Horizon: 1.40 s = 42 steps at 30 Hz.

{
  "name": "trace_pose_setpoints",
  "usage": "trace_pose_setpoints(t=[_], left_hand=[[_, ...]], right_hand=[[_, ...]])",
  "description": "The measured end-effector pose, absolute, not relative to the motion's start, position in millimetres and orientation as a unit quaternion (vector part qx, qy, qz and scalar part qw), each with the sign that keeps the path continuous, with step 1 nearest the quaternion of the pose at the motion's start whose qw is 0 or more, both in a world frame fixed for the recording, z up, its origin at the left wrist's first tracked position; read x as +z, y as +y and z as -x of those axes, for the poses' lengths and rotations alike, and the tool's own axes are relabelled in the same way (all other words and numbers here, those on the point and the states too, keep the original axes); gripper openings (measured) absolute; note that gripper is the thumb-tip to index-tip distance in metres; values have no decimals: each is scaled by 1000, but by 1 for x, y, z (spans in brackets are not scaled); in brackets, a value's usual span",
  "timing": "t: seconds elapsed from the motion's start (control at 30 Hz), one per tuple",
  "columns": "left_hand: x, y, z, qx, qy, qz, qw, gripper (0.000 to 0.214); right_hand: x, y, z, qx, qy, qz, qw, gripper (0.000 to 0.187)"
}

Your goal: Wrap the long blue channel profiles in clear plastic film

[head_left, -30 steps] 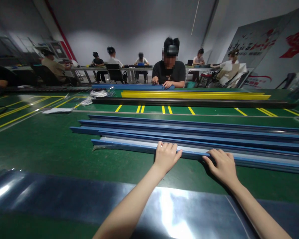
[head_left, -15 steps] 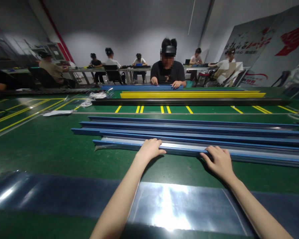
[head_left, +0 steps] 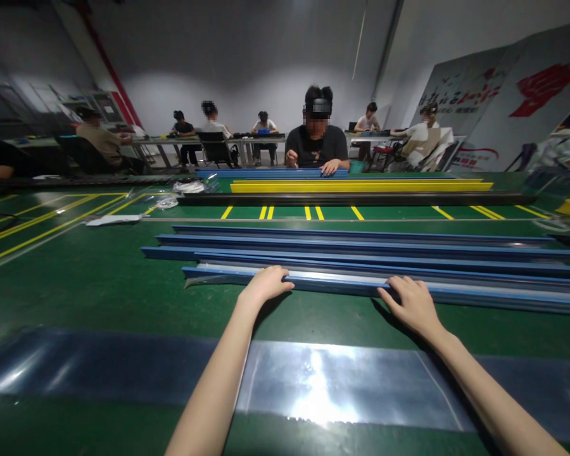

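Across the green table lies a long blue channel (head_left: 335, 286), the nearest of several, with a pale strip along its inside. My left hand (head_left: 268, 282) grips its near wall left of the middle, fingers over the top edge and thumb on the front. Farther right, my right hand (head_left: 411, 303) holds the same wall in a like way, thumb pointing left. The fingertips of both hands are partly hidden inside the channel. Clear film sticks out at the channel's left end. Below my forearms is a flat, glossy, see-through sheet (head_left: 361, 386).
More blue channels (head_left: 228, 239) lie parallel just behind. Past them are a black profile (head_left: 342, 199), a yellow profile (head_left: 361, 187) and a bundle of white cord (head_left: 189, 187). A white paper piece (head_left: 114, 220) lies at left. A co-worker (head_left: 317, 142) sits opposite; others sit farther back.
My left hand has slid left along the blue channel, while my right hand stays near the same spot. The view has shifted slightly. Opposite, the co-worker's one hand has lifted off the profile.
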State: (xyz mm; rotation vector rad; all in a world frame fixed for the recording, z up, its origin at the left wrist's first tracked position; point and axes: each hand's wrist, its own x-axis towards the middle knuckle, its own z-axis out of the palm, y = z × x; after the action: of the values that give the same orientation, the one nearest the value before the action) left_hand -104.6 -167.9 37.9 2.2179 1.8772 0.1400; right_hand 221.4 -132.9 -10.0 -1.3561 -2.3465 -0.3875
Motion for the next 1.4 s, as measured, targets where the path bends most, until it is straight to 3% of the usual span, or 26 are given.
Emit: trace_pose_setpoints(t=[0.23,0.6,0.9,1.23,1.4], left_hand=[[40,-166,115,86,668,-727,133,17],[37,-161,117,108,660,-735,114,15],[39,-161,117,128,655,-736,115,13],[36,-160,118,142,646,-739,125,13],[35,-160,119,140,651,-736,125,15]], right_hand=[[0,-132,-216,-40,-821,546,163,41],[15,-140,-153,-2,-866,498,53,36],[23,-150,-91,86,-873,463,123,28],[21,-144,-67,96,-869,452,175,17],[17,-143,-64,72,-873,454,162,12]])
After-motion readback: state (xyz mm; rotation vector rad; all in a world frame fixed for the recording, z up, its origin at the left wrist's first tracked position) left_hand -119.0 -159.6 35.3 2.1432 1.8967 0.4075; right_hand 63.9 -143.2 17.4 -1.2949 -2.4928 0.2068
